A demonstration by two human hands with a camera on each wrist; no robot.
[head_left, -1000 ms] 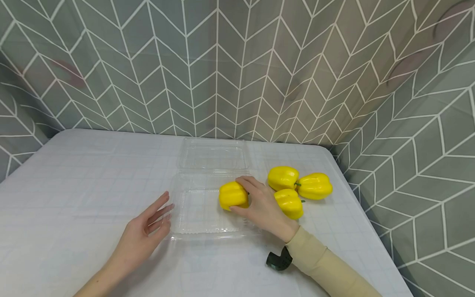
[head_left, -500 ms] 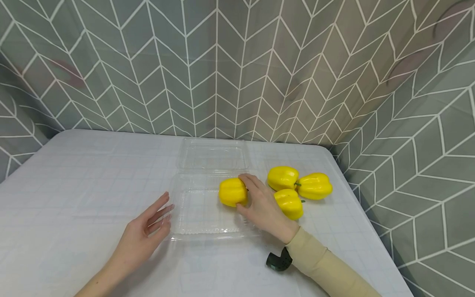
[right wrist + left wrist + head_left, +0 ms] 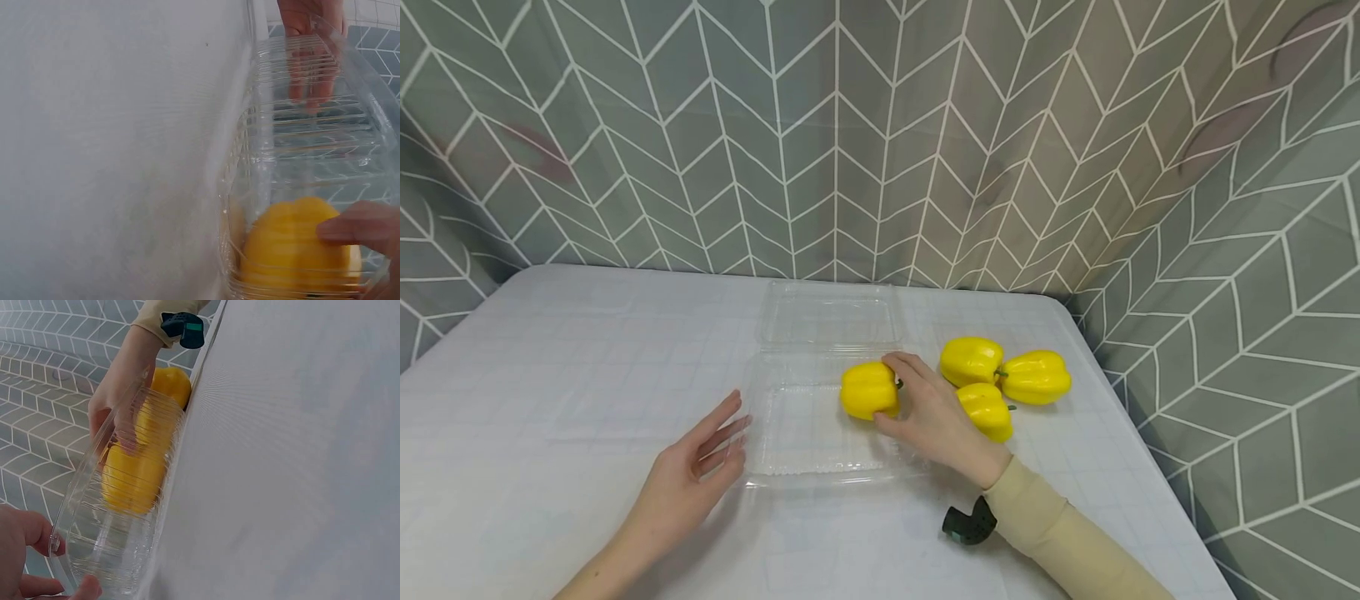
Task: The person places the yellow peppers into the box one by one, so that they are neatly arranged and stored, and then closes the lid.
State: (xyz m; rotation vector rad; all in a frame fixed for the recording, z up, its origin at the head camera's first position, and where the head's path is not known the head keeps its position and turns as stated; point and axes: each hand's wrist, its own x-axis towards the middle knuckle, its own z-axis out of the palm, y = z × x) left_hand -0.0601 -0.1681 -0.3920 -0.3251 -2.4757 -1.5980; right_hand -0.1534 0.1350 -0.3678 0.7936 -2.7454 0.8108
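Observation:
My right hand (image 3: 936, 417) holds a yellow bell pepper (image 3: 867, 390) by its stem end, inside the right half of a clear plastic clamshell container (image 3: 790, 477). Thumb and fingertips lie on opposite sides of the pepper; in the right wrist view the thumb (image 3: 350, 228) touches its skin. My left hand (image 3: 688, 467) is at the container's left side, its fingers fairly straight and touching the rim, as the left wrist view shows. The container's lid (image 3: 831, 312) lies folded back flat behind the base.
Several more yellow peppers lie right of the container: one at the back (image 3: 972, 360), one at far right (image 3: 1037, 377), and one partly behind my right hand (image 3: 988, 412). A dark curved device (image 3: 970, 522) sits by the right cuff. Patterned curtain (image 3: 850, 142) borders the white-covered table (image 3: 587, 358).
My right thumb has slid back along the pepper toward its stem end. The pepper has shifted very slightly away and left. The left hand stays at the container's side.

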